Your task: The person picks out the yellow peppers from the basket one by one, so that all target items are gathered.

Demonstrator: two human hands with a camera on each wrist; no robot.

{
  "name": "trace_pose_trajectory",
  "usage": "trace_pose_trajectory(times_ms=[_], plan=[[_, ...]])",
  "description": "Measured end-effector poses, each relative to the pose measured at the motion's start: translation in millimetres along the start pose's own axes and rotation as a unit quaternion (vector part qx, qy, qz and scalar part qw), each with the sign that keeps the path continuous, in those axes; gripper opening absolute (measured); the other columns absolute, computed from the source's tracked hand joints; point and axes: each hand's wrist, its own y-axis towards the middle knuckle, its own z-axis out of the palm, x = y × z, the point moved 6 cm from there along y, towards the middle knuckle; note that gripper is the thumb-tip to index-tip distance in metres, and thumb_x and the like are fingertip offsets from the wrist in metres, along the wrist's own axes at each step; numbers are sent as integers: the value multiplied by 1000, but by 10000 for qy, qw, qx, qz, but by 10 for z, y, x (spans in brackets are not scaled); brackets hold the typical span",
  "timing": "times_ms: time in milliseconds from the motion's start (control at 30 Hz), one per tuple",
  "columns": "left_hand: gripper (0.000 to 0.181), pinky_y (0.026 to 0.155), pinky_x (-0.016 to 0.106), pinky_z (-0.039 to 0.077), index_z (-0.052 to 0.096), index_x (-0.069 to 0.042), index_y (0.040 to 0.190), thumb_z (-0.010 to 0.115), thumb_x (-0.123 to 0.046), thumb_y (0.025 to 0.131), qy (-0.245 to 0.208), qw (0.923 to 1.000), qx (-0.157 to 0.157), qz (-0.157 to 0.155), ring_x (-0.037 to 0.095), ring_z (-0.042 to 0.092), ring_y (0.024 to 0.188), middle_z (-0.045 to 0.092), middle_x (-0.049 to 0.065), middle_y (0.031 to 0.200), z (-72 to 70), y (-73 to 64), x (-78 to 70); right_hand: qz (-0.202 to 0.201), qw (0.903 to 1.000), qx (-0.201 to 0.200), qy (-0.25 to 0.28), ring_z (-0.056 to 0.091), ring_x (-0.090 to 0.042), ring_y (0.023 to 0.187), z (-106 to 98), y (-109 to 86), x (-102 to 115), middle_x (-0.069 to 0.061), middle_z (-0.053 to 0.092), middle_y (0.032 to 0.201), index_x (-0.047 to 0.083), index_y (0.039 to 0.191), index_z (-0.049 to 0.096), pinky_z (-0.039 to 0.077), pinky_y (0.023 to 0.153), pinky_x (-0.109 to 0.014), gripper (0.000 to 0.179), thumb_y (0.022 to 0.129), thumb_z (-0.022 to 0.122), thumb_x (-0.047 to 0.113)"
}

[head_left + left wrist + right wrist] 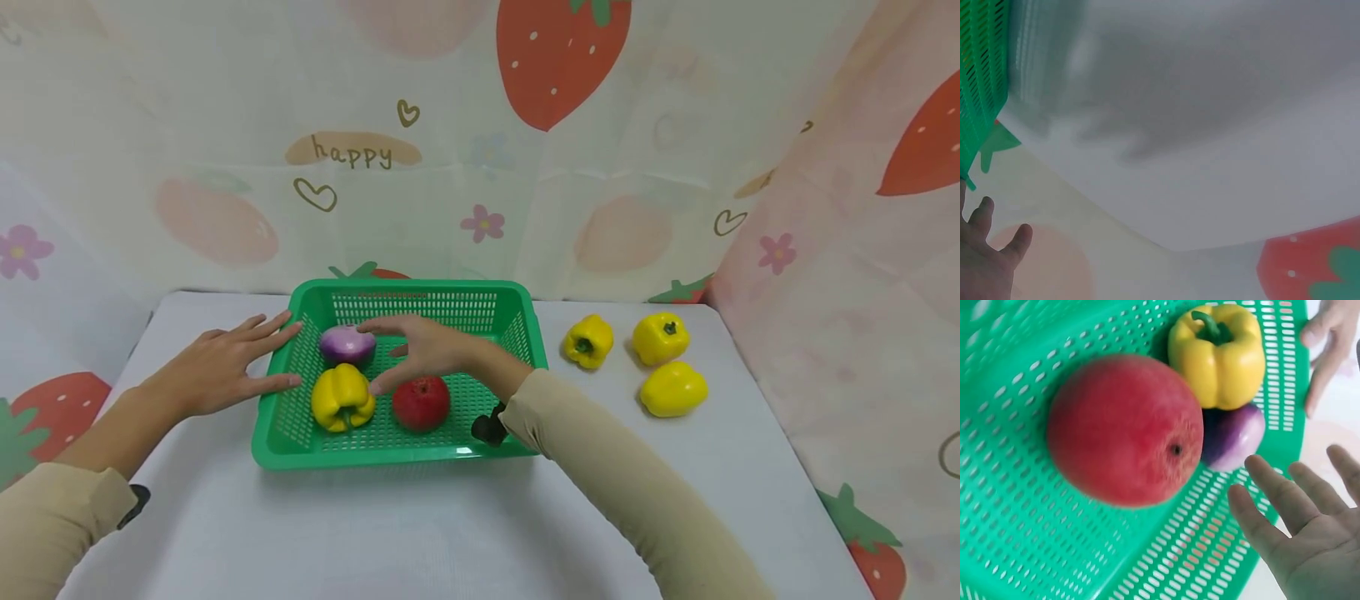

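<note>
A green plastic basket (pixel 345 460) holds a yellow bell pepper (pixel 342 398), a shiny purple-and-white vegetable (pixel 347 345) and a round red fruit (pixel 422 405) that looks like a pomegranate. My left hand (pixel 217 367) has its fingers stretched out, with the tips at the basket's left rim. Over the basket's inside, my right hand (pixel 431 346) spreads its fingers above the pepper and the purple vegetable, holding nothing. In the right wrist view, the red fruit (pixel 1122 431) lies nearest the camera, beside the yellow pepper (pixel 1216 362).
Several yellow bell peppers, among them one lying on its side (pixel 673 389), are on the white tabletop (pixel 600 483) right of the basket. A curtain (pixel 450 183) printed with strawberries hangs close behind the table and along its sides.
</note>
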Motion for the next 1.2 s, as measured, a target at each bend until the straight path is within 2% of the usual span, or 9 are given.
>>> trace_pose_trajectory(times_ms=[100, 167, 300, 500, 567, 800, 1200], plan=[[85, 105, 75, 26, 28, -19, 158, 50, -68, 92, -24, 10000, -2, 16, 50, 26, 143, 26, 15, 162, -5, -2, -3, -173, 9997, 177, -69, 34, -24, 145, 68, 95, 11, -7, 38, 158, 7, 152, 40, 44, 107, -29, 78, 86, 80, 22], [85, 105, 75, 25, 28, -19, 158, 50, -67, 92, -51, 10000, -5, 22, 50, 26, 143, 26, 15, 162, -7, -6, -3, -164, 9992, 285, -220, 35, -24, 144, 107, 149, 10, -6, 39, 157, 7, 152, 41, 45, 106, -26, 77, 87, 79, 23], [84, 105, 75, 25, 28, -18, 158, 50, -67, 93, -68, 10000, -4, 32, 50, 26, 143, 26, 15, 162, -6, -10, -4, 16, 9976, 512, -462, 38, -23, 142, 178, 224, 5, -6, 39, 157, 9, 153, 39, 46, 104, -25, 79, 87, 79, 28], [84, 105, 75, 26, 28, -18, 158, 50, -67, 93, -52, 10000, -35, 67, 49, 27, 143, 26, 15, 162, -8, -3, -6, 375, 9954, 694, -549, 32, -13, 145, 263, 310, -10, -3, 36, 159, 9, 154, 36, 32, 115, -26, 84, 86, 80, 30], [84, 105, 75, 26, 29, -18, 158, 50, -66, 93, -51, 9999, -60, 65, 49, 27, 143, 26, 15, 162, -11, -3, -3, 474, 9943, 743, -594, 33, -13, 145, 290, 341, -9, -3, 36, 159, 10, 154, 37, 30, 116, -26, 83, 86, 80, 30], [84, 105, 75, 25, 29, -18, 158, 51, -66, 93, -34, 10000, -58, 44, 49, 27, 143, 26, 14, 162, 1, -6, 9, 715, 9893, 851, -940, 36, -18, 139, 365, 454, -8, -4, 36, 159, 13, 154, 37, 33, 113, -25, 80, 88, 77, 32], [83, 105, 74, 28, 32, -16, 157, 52, -65, 93, 60, 9999, -89, 60, 48, 27, 144, 27, 14, 162, -9, -7, 5, 763, 9885, 873, -967, 41, -16, 134, 425, 578, -53, -6, 38, 157, 9, 153, 38, 33, 112, -21, 74, 90, 75, 17]])
